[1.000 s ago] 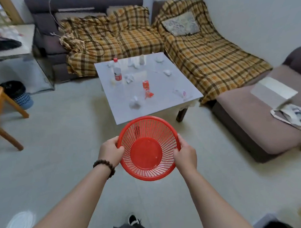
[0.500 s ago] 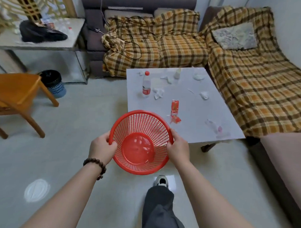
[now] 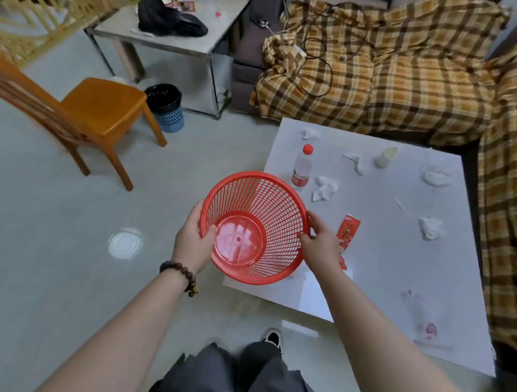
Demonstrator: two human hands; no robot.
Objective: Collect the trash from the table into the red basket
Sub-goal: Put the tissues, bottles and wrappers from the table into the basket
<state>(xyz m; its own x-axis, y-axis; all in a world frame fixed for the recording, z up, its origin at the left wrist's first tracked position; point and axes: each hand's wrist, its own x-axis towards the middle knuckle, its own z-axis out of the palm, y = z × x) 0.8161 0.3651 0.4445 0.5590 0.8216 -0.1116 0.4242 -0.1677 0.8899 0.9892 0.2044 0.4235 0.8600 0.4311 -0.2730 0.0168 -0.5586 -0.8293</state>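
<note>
I hold an empty red basket (image 3: 274, 208) over the near left corner of the white table (image 3: 381, 258). My left hand (image 3: 192, 240) grips its left rim and my right hand (image 3: 321, 242) grips its right rim. Trash lies spread over the table: a clear bottle with a red cap (image 3: 302, 166), a red wrapper (image 3: 348, 231) just right of my right hand, crumpled tissues (image 3: 325, 188) (image 3: 430, 228), a small white cup lying on its side (image 3: 386, 157) and a clear plastic bag (image 3: 420, 316) near the front edge.
A wooden chair (image 3: 99, 108) stands on the floor to the left. Behind it are a blue bin with a black liner (image 3: 166, 107) and a grey side table (image 3: 175, 31). A sofa with a plaid cover (image 3: 402, 77) wraps the table's far and right sides.
I have stepped closer and turned left. The basket, still in both hands, has come up to the table's near left corner and tilted so that its floor shows.
</note>
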